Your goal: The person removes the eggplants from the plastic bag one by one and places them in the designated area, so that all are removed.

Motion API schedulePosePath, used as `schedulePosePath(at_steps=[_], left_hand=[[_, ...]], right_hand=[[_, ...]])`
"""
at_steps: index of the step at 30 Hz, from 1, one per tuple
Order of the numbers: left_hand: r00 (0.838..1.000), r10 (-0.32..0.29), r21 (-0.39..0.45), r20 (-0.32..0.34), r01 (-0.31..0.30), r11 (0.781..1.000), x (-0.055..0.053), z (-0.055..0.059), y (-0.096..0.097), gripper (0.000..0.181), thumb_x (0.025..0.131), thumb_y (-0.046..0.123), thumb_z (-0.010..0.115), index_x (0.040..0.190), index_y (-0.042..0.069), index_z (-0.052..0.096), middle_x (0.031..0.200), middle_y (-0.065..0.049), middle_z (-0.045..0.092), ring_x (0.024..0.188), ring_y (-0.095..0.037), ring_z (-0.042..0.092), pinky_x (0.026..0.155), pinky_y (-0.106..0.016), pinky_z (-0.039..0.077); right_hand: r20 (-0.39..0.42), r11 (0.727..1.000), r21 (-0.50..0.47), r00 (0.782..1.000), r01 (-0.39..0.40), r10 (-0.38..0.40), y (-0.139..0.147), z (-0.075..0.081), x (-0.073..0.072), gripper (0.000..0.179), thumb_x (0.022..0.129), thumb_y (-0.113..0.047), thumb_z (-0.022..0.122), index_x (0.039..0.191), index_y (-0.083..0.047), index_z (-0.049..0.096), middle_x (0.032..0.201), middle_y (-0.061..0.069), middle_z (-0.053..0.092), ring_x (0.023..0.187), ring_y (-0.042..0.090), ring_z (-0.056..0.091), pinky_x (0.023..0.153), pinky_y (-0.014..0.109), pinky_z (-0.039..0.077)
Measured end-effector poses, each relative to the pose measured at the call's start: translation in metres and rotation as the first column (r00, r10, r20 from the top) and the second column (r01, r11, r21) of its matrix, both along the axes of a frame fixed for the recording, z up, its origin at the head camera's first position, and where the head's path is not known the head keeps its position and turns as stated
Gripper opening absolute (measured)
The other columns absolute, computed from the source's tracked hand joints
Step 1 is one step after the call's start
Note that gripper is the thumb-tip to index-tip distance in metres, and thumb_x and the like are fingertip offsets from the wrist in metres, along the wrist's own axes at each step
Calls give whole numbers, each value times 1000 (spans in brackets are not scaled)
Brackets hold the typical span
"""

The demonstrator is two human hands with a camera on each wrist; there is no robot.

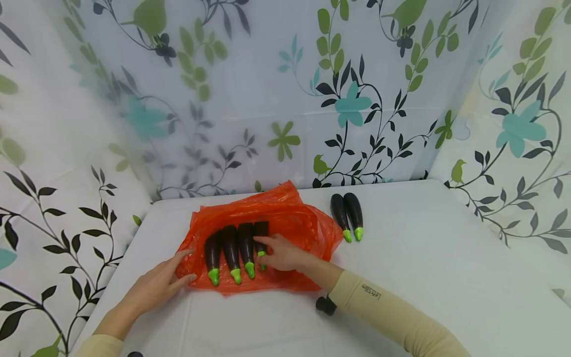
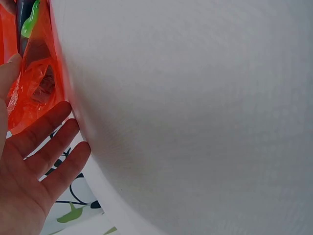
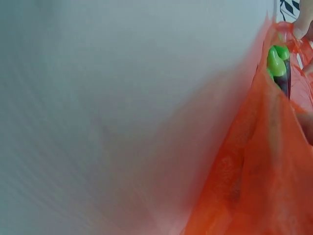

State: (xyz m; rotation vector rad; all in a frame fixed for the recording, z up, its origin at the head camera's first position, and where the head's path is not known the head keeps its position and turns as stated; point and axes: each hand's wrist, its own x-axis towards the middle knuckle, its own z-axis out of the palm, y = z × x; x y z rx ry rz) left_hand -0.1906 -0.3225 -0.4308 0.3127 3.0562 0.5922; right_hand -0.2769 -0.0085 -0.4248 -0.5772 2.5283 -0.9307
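Several dark eggplants with bright green stem ends lie side by side in an open red plastic bag (image 1: 285, 285). At the right end of the row, my right hand (image 1: 285, 254) grips an eggplant (image 1: 261, 229), index finger and thumb across its middle. The neighbouring eggplant (image 1: 246, 243) lies close to the index fingertip. My left hand (image 1: 162, 277) is at the bag's left edge, its fingers spread and loosely extended against the plastic. In the left wrist view, the left fingers (image 2: 51, 152) show straight and apart beside the bag.
Two more eggplants (image 1: 346, 213) lie together on the white table (image 1: 424, 248), just right of the bag. A small black object (image 1: 325, 306) sits near the right forearm. Leaf-patterned curtains (image 1: 250, 124) hang behind the table and along both sides.
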Motion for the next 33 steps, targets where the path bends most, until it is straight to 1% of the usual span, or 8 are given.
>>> schedulePosePath(at_steps=[3,7,10,13,16,22,28,33], left_hand=[[1000,3,1,6,-3,1000,0,0,-1,73,90,54,62,145,16,35,136,-23,52,118,-46,52,87,-65,46],[1000,3,6,9,-3,1000,0,-1,-2,73,90,55,62,145,16,35,136,-23,52,118,-46,52,87,-65,46],[1000,6,7,18,-6,1000,-1,-1,-2,73,90,56,61,145,17,34,136,-23,52,117,-45,53,86,-65,47],[1000,8,4,29,-8,1000,-1,-1,-3,74,89,56,61,145,17,34,135,-24,52,116,-45,54,85,-64,47],[999,6,-2,34,-6,1000,-2,-1,-3,74,89,57,61,145,18,33,134,-24,53,115,-44,54,85,-63,48],[999,7,-5,34,-7,1000,-2,-1,-3,74,89,56,62,145,18,33,134,-24,53,115,-45,54,84,-64,48],[999,7,-2,33,-7,1000,-2,1,-3,73,89,56,62,145,18,33,133,-24,53,114,-44,55,84,-64,48],[999,9,4,40,-9,1000,-2,0,-3,75,89,56,62,146,18,33,133,-24,53,115,-44,54,84,-64,48]], right_hand=[[30,995,-87,999,48,-46,0,-1,1,57,90,-27,70,143,-28,50,127,6,48,108,20,46,85,40,51],[62,977,-193,995,91,-81,3,-1,2,52,91,-25,69,141,-24,54,123,4,55,104,21,49,82,38,52],[82,961,-251,992,117,-99,7,1,5,48,92,-26,68,139,-24,56,123,2,59,105,22,51,82,39,53],[98,948,-289,989,132,-108,12,5,7,45,93,-27,68,136,-26,58,126,2,59,110,23,52,83,40,54],[102,941,-312,989,132,-105,17,8,11,42,93,-28,67,134,-28,60,128,2,58,111,24,53,83,39,55],[84,938,-336,994,90,-66,28,13,18,36,95,-26,65,130,-29,62,130,-1,57,111,23,53,82,37,55],[85,939,-338,996,65,-38,39,18,24,36,94,-27,66,130,-31,61,130,0,56,117,26,51,84,40,55],[90,942,-335,996,37,-7,50,23,29,39,93,-27,67,131,-33,59,129,1,55,118,27,51,82,40,55]])
